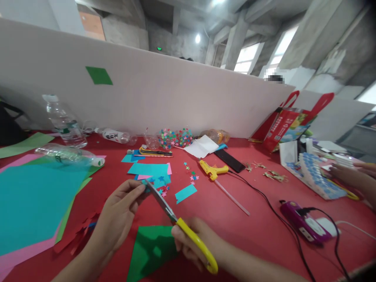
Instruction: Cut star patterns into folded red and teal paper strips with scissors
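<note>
My left hand (119, 215) pinches a small teal paper scrap (146, 188) between thumb and fingers. My right hand (194, 243) grips yellow-handled scissors (182, 227), whose blades point up-left and meet the scrap. A green paper sheet (149, 250) lies on the red table (252, 235) under both hands. Small paper stars (192, 176) and teal paper pieces (148, 169) are scattered just beyond the scissors.
Large teal and pink sheets (32, 203) lie left, with plastic bottles (63, 123) behind. A yellow glue gun (212, 169), black phone (229, 159), purple device (302, 223) with cables, and red bag (282, 125) sit right. Another person's hand (349, 172) works at far right. A white partition (164, 94) backs the table.
</note>
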### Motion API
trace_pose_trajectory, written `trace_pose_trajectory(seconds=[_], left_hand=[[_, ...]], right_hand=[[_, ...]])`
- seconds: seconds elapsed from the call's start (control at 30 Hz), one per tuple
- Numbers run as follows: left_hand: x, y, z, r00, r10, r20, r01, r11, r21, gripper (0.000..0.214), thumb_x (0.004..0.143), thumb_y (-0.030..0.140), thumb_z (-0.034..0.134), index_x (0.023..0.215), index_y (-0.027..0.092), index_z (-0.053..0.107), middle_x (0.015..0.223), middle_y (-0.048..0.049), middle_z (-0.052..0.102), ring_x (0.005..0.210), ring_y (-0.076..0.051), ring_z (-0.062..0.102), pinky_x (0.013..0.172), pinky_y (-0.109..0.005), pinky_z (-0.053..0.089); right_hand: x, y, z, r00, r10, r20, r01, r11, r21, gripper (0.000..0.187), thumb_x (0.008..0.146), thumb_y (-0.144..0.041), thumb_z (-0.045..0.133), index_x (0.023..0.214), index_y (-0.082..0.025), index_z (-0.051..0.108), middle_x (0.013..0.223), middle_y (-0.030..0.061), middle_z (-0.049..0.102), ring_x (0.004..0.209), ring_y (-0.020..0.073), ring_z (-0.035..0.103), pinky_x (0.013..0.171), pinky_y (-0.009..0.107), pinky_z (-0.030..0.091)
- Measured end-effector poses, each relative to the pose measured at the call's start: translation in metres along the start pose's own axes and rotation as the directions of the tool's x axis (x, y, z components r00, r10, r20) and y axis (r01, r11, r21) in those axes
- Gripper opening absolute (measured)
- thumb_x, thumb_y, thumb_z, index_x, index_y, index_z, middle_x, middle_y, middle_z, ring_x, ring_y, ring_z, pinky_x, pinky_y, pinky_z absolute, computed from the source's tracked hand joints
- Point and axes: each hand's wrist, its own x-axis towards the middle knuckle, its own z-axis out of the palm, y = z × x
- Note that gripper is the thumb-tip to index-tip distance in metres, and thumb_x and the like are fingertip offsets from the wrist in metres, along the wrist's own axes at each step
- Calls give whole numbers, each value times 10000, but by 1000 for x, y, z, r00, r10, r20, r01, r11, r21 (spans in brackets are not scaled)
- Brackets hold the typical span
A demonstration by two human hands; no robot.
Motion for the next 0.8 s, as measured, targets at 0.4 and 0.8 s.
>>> trace_pose_trajectory(seconds=[0.4,0.8], left_hand=[[0,-45,-15,917,-197,347,12,883,470,192,745,358,691,690,191,616,698,29,566,667,-127,499,615,-216,427],[-3,-43,-12,872,-143,468,-150,831,535,165,748,337,675,663,206,622,699,-2,562,698,-171,512,664,-252,424]], right_hand=[[13,-8,-23,940,-115,-321,143,988,64,235,832,-304,614,686,-202,459,323,-135,373,242,55,350,284,159,232],[18,4,-24,952,-142,-272,175,979,103,169,813,-311,585,722,-187,513,316,-117,399,258,70,364,288,158,280]])
